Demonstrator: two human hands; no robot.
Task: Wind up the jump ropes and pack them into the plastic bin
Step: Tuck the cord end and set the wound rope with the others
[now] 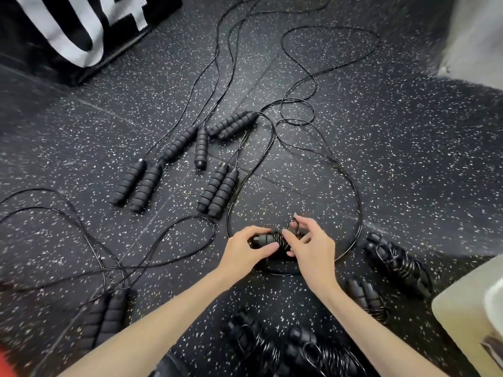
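My left hand [249,247] grips the black ribbed handles of a jump rope [262,240], partly wrapped in its thin black cord. My right hand [310,244] pinches a small loop of that cord [293,223] just above the wrapped part. A big loose loop of cord [353,186] lies on the floor around both hands. Several unwound ropes lie beyond, their handle pairs [219,190] side by side. Wound bundles [397,263] rest at the right and near my forearms. The pale plastic bin [462,303] shows at the lower right edge.
The floor is black speckled rubber [408,148]. A black box with large white lettering [73,31] stands at the far left. Long cords [217,58] trail away across the floor. Another handle pair [109,317] with its cord lies at the lower left.
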